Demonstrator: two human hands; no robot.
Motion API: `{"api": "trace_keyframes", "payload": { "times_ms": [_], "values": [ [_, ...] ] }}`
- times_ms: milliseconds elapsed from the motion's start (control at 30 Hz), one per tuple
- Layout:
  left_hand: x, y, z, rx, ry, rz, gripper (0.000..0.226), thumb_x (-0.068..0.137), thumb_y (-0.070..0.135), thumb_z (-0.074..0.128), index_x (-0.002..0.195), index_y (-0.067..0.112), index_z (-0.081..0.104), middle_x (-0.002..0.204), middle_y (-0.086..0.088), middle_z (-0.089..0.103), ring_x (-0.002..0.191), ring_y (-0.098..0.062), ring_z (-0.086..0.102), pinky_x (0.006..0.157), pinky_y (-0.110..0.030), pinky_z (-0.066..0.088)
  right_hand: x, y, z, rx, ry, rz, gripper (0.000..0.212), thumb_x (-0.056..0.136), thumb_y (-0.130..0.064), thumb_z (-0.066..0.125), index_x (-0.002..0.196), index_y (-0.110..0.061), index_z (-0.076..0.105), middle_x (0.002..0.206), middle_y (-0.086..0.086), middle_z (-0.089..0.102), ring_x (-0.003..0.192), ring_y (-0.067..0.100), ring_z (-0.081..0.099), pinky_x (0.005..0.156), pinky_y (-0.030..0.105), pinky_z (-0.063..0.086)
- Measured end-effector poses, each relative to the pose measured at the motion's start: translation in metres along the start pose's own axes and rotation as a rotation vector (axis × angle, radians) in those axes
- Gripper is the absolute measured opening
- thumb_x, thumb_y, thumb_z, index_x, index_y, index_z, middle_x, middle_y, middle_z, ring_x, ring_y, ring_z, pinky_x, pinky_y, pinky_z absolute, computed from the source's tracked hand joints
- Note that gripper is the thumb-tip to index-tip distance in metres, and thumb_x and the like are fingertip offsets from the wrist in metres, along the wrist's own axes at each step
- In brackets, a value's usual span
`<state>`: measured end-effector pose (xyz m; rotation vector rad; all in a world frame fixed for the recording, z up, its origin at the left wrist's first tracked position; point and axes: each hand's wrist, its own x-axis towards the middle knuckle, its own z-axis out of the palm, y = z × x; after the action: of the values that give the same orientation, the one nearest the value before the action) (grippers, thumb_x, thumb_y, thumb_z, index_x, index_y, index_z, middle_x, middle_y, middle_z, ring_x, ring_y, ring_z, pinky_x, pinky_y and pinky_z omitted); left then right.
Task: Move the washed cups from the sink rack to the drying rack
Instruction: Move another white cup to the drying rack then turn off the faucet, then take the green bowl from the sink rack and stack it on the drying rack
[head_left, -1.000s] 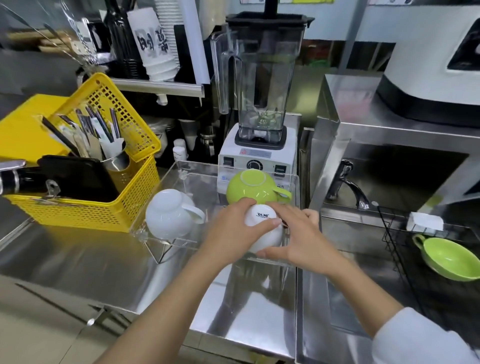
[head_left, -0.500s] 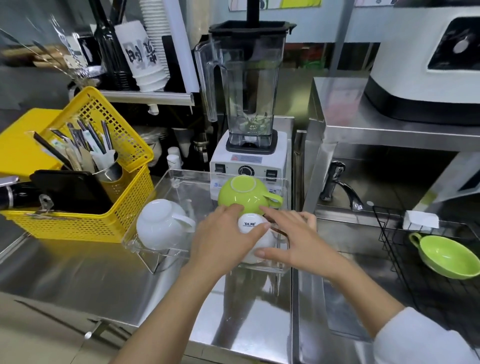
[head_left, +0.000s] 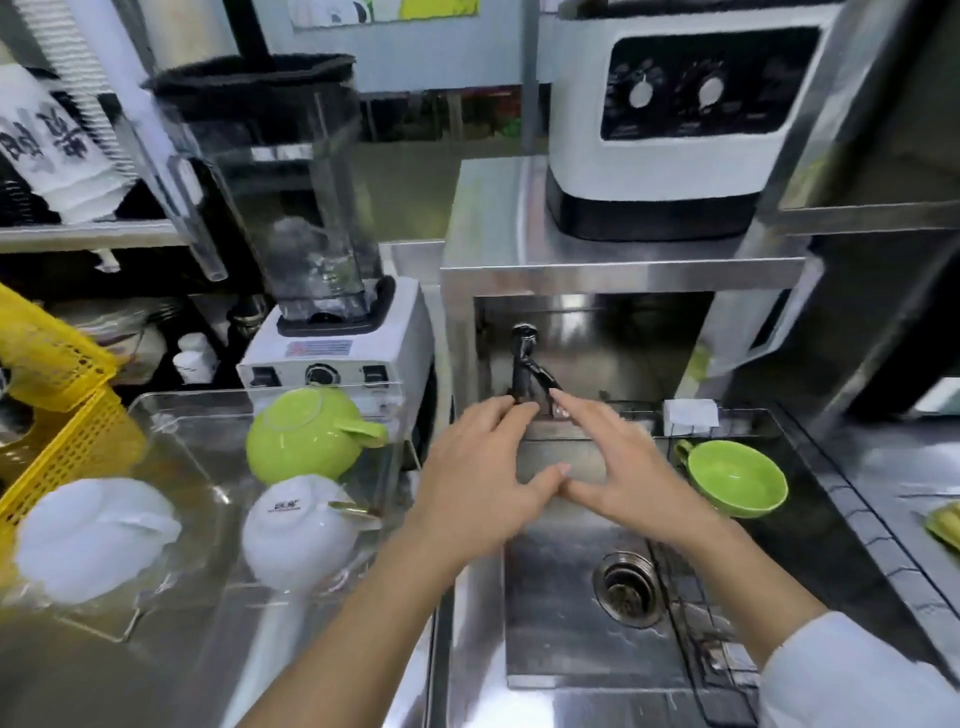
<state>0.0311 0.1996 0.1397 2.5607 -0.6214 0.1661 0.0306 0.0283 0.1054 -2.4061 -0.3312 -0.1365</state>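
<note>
Presently: both hands empty above the sink (head_left: 561, 649), thumbs touching.

Left hand (head_left: 480, 480) and right hand (head_left: 613, 467) spread flat, fingers loose, gripping nothing. One green cup (head_left: 735, 486) sits upright on the black sink rack (head_left: 810, 519). On the clear drying rack (head_left: 176, 431), inverted: green cup (head_left: 306, 441), white cup (head_left: 301, 535), second white cup (head_left: 88, 540).

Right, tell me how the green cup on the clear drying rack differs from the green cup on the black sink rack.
The green cup on the clear drying rack sits upside down, base showing; the green cup on the black wire sink rack sits tilted, its mouth open upward. The first's handle points right, the second's left. Both are glossy lime green with one handle.
</note>
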Motion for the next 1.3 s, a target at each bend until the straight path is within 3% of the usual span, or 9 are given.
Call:
{"api": "trace_keyframes", "payload": {
  "times_ms": [133,333,533,700,833,967,1100,1200,1300],
  "values": [
    [0.041,0.037,0.056,0.004,-0.109,0.052,0.065,0.081,0.053,0.049,0.137,0.022,0.035,0.146,-0.002,0.036,0.136,-0.017,0.028,0.111,-0.031,0.020,-0.022,0.062,-0.032,-0.084,0.032,0.105,0.082,0.069,-0.061,0.053,0.140,-0.037,0.019,0.142,-0.003,0.038,0.131,0.015,0.034,0.109,0.043,0.025],
    [0.084,0.080,0.151,-0.033,-0.227,0.130,0.057,0.086,0.037,0.053,0.138,0.025,0.033,0.147,-0.001,0.035,0.135,-0.021,0.030,0.109,-0.034,0.026,-0.057,0.160,-0.061,-0.126,-0.018,0.265,0.089,0.065,-0.067,0.053,0.140,-0.037,0.014,0.150,-0.002,0.027,0.137,0.018,0.023,0.112,0.051,0.022],
    [0.099,0.100,0.227,0.217,-0.420,0.228,0.055,0.091,0.026,0.042,0.142,0.028,0.022,0.157,-0.004,0.011,0.145,-0.022,0.001,0.116,-0.038,-0.001,-0.080,0.218,-0.064,-0.307,-0.190,0.299,0.087,0.078,-0.047,0.061,0.144,-0.024,0.009,0.155,0.000,0.016,0.140,0.016,0.020,0.109,0.041,0.017],
    [0.093,0.098,0.257,0.302,-0.472,0.183,0.044,0.089,0.013,0.045,0.130,0.024,0.039,0.153,-0.006,0.023,0.145,-0.025,-0.002,0.115,-0.040,-0.008,-0.087,0.233,-0.056,-0.477,-0.395,0.333,0.057,0.091,-0.032,0.045,0.140,-0.015,0.021,0.153,0.002,0.020,0.143,0.016,0.009,0.110,0.047,0.014],
    [0.097,0.098,0.266,0.293,-0.428,0.206,0.032,0.086,0.006,0.049,0.114,0.019,0.046,0.131,-0.002,0.052,0.141,-0.021,0.019,0.115,-0.040,-0.001,-0.082,0.234,-0.053,-0.593,-0.349,0.262,0.025,0.091,-0.016,0.043,0.115,-0.012,0.047,0.126,0.007,0.054,0.124,0.022,0.040,0.101,0.048,0.021],
    [0.096,0.098,0.264,0.205,-0.383,0.212,0.013,0.089,0.016,0.046,0.099,0.020,0.053,0.109,-0.001,0.062,0.119,-0.016,0.047,0.112,-0.034,0.002,-0.083,0.232,-0.053,-0.557,-0.262,0.202,0.021,0.082,0.001,0.044,0.096,-0.014,0.052,0.102,0.006,0.063,0.101,0.026,0.053,0.092,0.039,0.023],
    [0.096,0.094,0.245,-0.138,-0.372,0.136,0.012,0.090,0.018,0.047,0.096,0.014,0.057,0.090,-0.001,0.063,0.093,-0.018,0.054,0.113,-0.033,0.016,-0.081,0.227,-0.064,-0.238,-0.145,0.242,0.016,0.092,-0.007,0.038,0.096,-0.013,0.052,0.091,-0.001,0.048,0.090,0.020,0.036,0.086,0.029,0.024],
    [0.091,0.092,0.226,-0.503,-0.397,0.034,0.008,0.090,0.017,0.050,0.085,0.020,0.055,0.073,0.009,0.051,0.071,-0.006,0.046,0.080,-0.033,0.038,-0.074,0.218,-0.073,-0.099,-0.141,0.236,0.012,0.092,-0.017,0.041,0.095,-0.022,0.051,0.097,0.001,0.055,0.099,0.027,0.044,0.089,0.033,0.028],
    [0.083,0.096,0.209,-0.792,-0.335,-0.054,0.016,0.089,0.019,0.050,0.075,0.027,0.050,0.070,0.009,0.046,0.064,0.000,0.041,0.066,-0.025,0.035,-0.063,0.187,-0.091,-0.020,-0.029,0.168,0.013,0.091,-0.017,0.046,0.098,-0.016,0.056,0.095,-0.004,0.057,0.096,0.010,0.045,0.085,0.028,0.023]
  ]
}}
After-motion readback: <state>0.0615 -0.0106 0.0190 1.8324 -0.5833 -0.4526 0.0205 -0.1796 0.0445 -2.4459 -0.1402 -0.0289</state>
